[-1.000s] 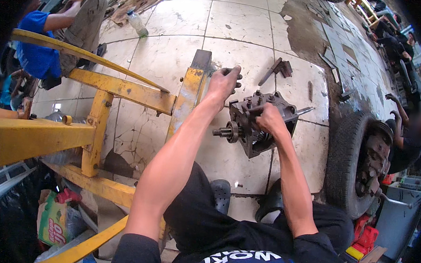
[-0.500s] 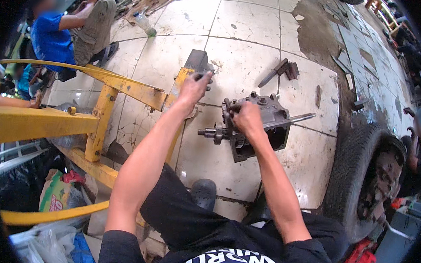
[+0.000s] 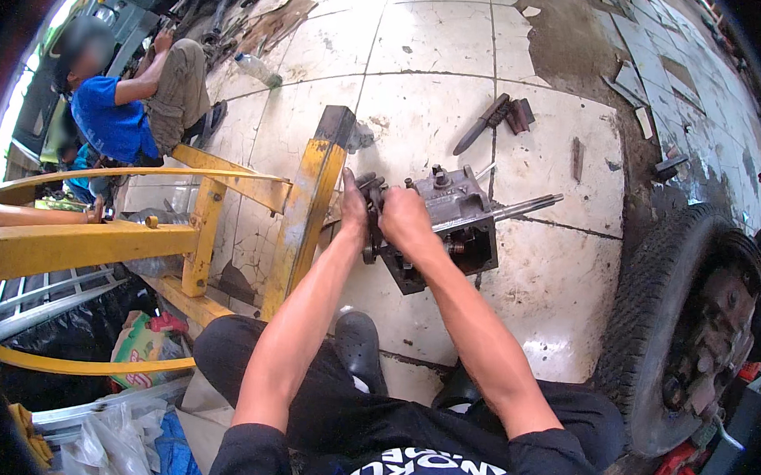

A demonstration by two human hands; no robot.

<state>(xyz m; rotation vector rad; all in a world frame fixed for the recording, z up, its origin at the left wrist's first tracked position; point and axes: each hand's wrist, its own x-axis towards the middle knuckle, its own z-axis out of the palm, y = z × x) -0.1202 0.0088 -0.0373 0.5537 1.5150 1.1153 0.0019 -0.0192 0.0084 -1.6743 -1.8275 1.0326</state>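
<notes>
A dark, greasy metal gearbox point(image 3: 449, 189) rests on the tiled floor in front of me. Its near side is open, showing a shaft and gears inside, and thin metal rods point(image 3: 526, 206) stick out to the right. My left hand point(image 3: 355, 208) is at the left end of the gearbox, thumb up and fingers bent around dark parts there. Right beside it, my right hand point(image 3: 405, 219) is closed at the housing's left edge. What either hand grips is hidden by the fingers and the dark metal.
A yellow metal frame point(image 3: 306, 207) stands close on my left. To the right is a large wheel with a tyre point(image 3: 646, 315). Beyond the gearbox lie dark metal tools point(image 3: 483, 122) and a plastic bottle point(image 3: 256, 68). A person in blue point(image 3: 114, 112) squats at the far left.
My left hand has moved from beside the yellow frame toward me and right, to the gearbox's left end. My right hand has shifted slightly left and nearer. The view has turned a little.
</notes>
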